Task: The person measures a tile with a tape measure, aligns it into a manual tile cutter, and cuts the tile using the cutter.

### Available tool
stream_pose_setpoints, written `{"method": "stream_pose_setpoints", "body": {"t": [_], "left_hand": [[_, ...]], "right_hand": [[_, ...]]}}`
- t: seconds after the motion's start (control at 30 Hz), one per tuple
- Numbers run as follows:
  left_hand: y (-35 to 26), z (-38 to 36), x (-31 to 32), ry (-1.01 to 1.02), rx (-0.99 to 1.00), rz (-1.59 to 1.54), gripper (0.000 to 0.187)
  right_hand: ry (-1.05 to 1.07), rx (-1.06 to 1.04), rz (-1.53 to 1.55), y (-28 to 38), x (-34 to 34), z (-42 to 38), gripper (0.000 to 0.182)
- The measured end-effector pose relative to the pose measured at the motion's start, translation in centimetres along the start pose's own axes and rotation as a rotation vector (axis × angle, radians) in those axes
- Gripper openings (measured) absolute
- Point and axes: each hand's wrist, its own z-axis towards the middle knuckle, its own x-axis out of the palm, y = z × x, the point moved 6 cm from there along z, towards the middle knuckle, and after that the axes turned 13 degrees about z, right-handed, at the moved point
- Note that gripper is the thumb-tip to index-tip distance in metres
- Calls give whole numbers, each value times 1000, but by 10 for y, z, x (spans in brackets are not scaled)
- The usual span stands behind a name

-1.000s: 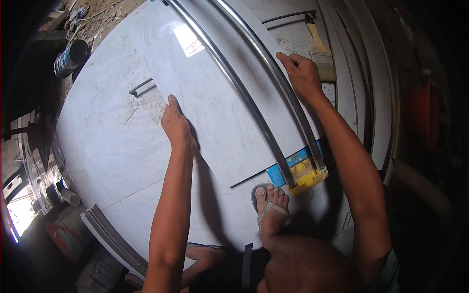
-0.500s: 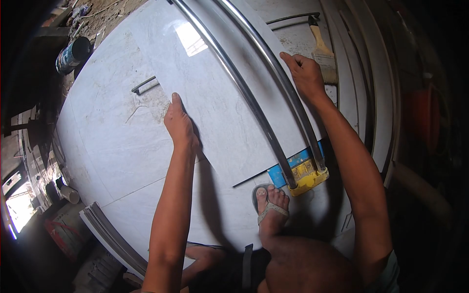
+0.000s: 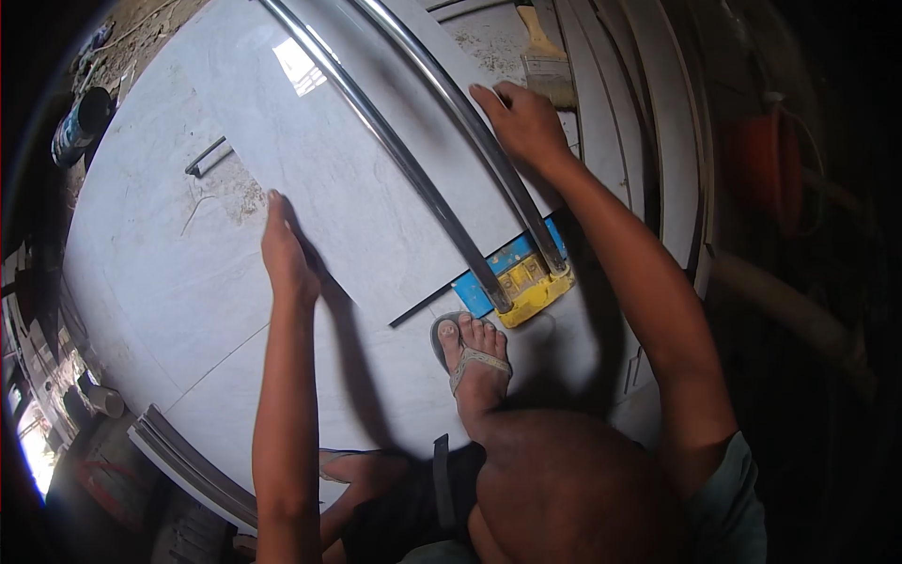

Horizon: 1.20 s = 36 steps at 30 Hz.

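Note:
A large pale tile (image 3: 366,207) lies at a slant under the two metal rails (image 3: 404,150) of a tile cutter, whose end block (image 3: 537,299) is yellow with blue plates beside it. My left hand (image 3: 287,254) grips the tile's left edge, thumb upward, the other fingers mostly hidden. Across the rails, my right hand (image 3: 531,127) is at the tile's right edge with thumb and bent fingers; its grip underneath is hidden. A wide paintbrush (image 3: 543,56) lies just beyond that hand.
My sandalled foot (image 3: 479,362) is beside the yellow block. A black handle (image 3: 205,156) rests on the pale floor tiles at left. Stacked strips (image 3: 193,465) lie lower left, a dark can (image 3: 83,127) upper left, and a red bucket (image 3: 775,169) at right.
The view has shifted, so the tile, cutter and hands appear farther left and slightly higher. My right hand's thumb and finger look a little more spread.

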Motion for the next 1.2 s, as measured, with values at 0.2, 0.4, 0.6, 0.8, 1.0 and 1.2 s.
{"method": "stream_pose_setpoints", "body": {"t": [0.2,0.4,0.6,0.8,1.0,1.2], "left_hand": [[40,-49,10,78,41,74,55],[39,-54,15,16,18,23,57],[51,-46,10,-52,-6,106,74],[44,-52,16,10,12,-38,73],[30,-61,21,37,19,-56,74],[41,-52,16,21,25,-21,70]], "right_hand": [[4,-13,18,-5,-3,-19,62],[8,-32,109,-4,-2,-19,60],[0,-34,187,-3,1,-18,58],[54,3,103,-2,-2,-16,60],[12,-46,87,3,-2,-17,62],[38,2,95,4,-3,-18,63]]}}
